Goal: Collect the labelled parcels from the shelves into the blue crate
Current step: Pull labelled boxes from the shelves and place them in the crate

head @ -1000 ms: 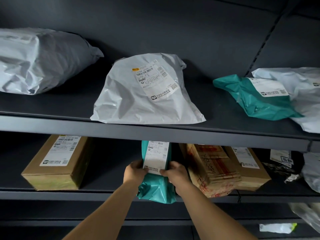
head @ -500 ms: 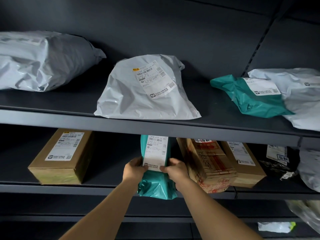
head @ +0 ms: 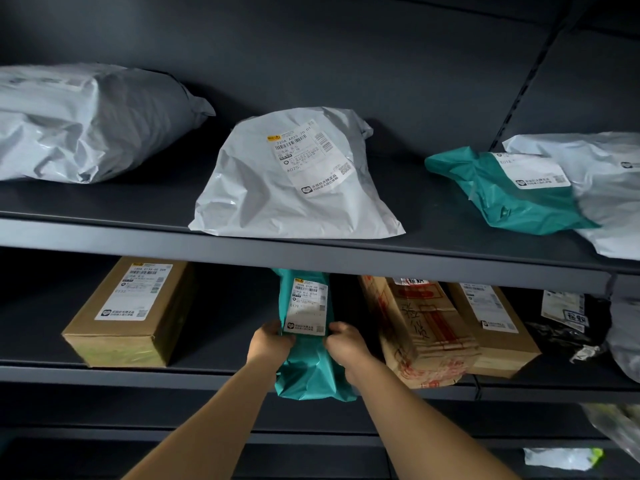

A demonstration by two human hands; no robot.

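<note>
A teal plastic parcel [head: 313,375] with a white label stands on end on the lower shelf [head: 214,374], its bottom hanging over the shelf's front edge. My left hand [head: 268,344] grips its left side and my right hand [head: 346,344] grips its right side, thumbs on the label's lower corners. The parcel's top is hidden behind the upper shelf's front lip [head: 311,252]. The blue crate is not in view.
On the upper shelf lie a grey bag [head: 93,123], a white labelled bag [head: 294,181], a teal bag [head: 502,192] and a white bag [head: 606,188]. The lower shelf holds a labelled cardboard box [head: 128,313], two brown boxes [head: 419,330] and a black bag [head: 564,327].
The view has tilted so the shelves sit a little higher in frame. Both hands stay on the teal parcel, which has hardly shifted on the lower shelf.
</note>
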